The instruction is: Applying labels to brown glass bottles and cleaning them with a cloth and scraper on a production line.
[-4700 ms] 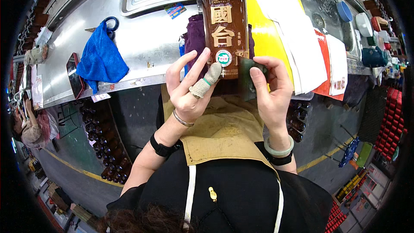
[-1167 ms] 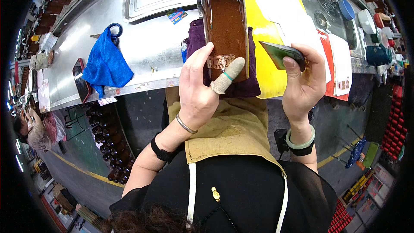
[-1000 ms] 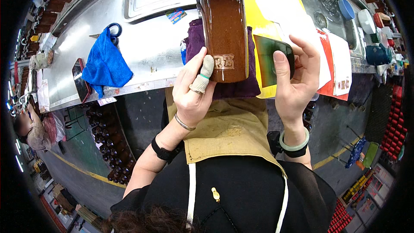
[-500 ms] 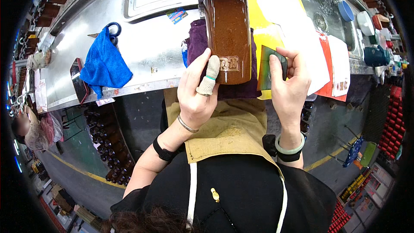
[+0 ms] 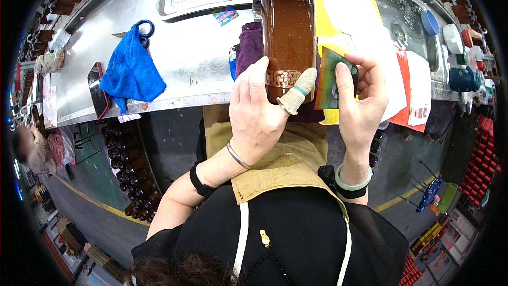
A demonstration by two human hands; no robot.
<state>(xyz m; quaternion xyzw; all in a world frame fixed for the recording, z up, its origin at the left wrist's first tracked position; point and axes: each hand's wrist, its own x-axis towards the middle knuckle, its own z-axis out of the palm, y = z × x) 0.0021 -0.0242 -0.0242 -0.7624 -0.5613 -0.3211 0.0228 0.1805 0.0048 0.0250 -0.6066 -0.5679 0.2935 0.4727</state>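
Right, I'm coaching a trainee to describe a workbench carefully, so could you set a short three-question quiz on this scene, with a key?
1. Multiple choice: which hand holds the thin, flat, dark green plate?
A) left
B) right
C) neither

2. True or false: the crumpled bright-blue cloth lies to the left of the glossy brown, round-shouldered bottle.

3. Short answer: what colour is the thin band around the pale knitted thumb cover on the left hand?

Key
1. B, the right hand.
2. True.
3. Green.
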